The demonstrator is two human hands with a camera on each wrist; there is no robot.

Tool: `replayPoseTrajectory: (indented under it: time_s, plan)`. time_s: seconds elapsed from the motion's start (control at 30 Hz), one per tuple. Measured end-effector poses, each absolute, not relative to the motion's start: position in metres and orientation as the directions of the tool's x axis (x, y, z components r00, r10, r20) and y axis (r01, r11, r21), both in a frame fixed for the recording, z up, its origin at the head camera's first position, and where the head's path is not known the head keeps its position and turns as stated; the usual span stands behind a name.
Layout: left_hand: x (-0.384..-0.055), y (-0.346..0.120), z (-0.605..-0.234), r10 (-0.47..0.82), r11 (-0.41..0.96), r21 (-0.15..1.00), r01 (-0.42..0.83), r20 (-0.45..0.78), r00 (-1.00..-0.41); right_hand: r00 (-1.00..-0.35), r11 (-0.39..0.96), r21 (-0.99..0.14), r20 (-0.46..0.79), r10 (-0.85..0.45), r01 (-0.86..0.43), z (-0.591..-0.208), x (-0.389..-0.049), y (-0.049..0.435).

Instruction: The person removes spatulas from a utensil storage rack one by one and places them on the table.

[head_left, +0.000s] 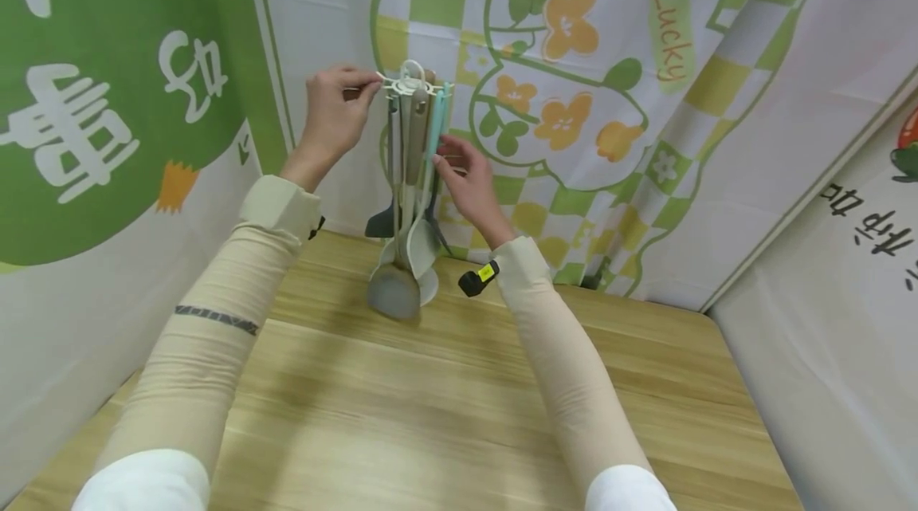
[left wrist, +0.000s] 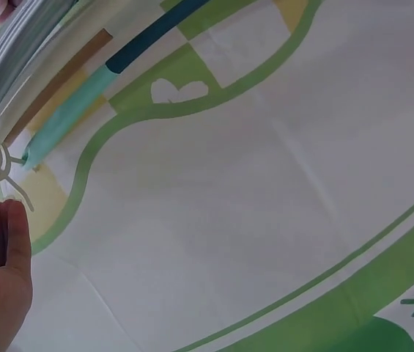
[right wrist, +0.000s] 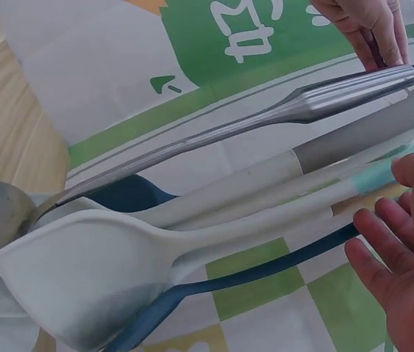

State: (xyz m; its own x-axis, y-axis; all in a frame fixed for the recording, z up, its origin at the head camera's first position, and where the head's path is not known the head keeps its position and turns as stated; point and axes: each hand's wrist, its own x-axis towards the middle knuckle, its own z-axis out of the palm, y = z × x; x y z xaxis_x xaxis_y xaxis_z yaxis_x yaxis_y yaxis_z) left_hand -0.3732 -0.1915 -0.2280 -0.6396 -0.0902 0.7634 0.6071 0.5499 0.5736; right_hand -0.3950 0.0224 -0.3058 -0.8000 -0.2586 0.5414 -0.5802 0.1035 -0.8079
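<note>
Several kitchen utensils hang by their handles from a white hook rack (head_left: 412, 86). My left hand (head_left: 337, 116) pinches one of the rack's hook arms between thumb and fingertips; the left wrist view shows that hand (left wrist: 3, 279) at the hook tip. On the other side, my right hand (head_left: 469, 180) is at the turquoise handle (head_left: 435, 128) of a pale turner (right wrist: 89, 271). Its thumb touches or nearly touches that handle, with the fingers loosely bent near a dark blue handle (right wrist: 280, 260). A steel ladle (head_left: 393, 293) hangs at the front.
The utensils hang above a wooden table (head_left: 430, 407), near its back edge. Behind is a green and white checked curtain (head_left: 531, 200). A green printed cloth (head_left: 107, 96) covers the left side, and a white printed panel (head_left: 846, 272) stands at the right.
</note>
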Motion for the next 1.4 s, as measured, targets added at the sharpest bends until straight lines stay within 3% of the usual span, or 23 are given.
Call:
replayPoseTrajectory:
  time_s: [0.4, 1.4]
  plan:
    - [-0.379, -0.194, -0.228, -0.042, 0.592, 0.536, 0.602, 0.766, -0.641, -0.762, 0.123, -0.755, 0.620, -0.187, -0.644, -0.304, -0.398, 0.024]
    - [-0.375, -0.196, -0.224, -0.013, 0.615, 0.540, 0.574, 0.735, -0.677, -0.763, 0.128, -0.759, 0.604, -0.231, -0.639, -0.299, -0.387, 0.006]
